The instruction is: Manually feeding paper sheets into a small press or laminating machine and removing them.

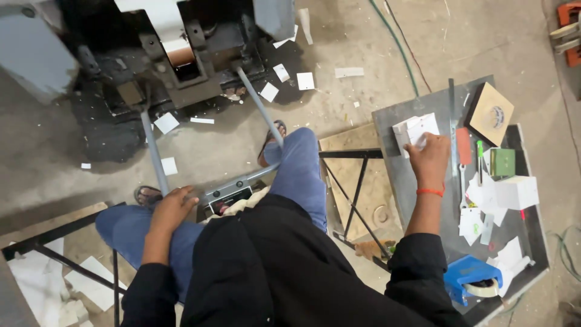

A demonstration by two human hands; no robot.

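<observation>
I sit in blue jeans in front of a dark press machine (181,60) with a foot pedal frame (233,191). My left hand (172,209) rests flat on my left knee and holds nothing. My right hand (428,158), with an orange thread at the wrist, reaches out to a grey metal side table (393,175) and grips a small stack of white cards (414,130) near its far left corner.
On the side table lie a red-handled tool (463,145), a green box (502,162), a white box (517,192), a brown square pack (490,114), paper scraps and a blue tape dispenser (472,277). White cards litter the concrete floor (339,72). A stand with white sheets (36,278) sits lower left.
</observation>
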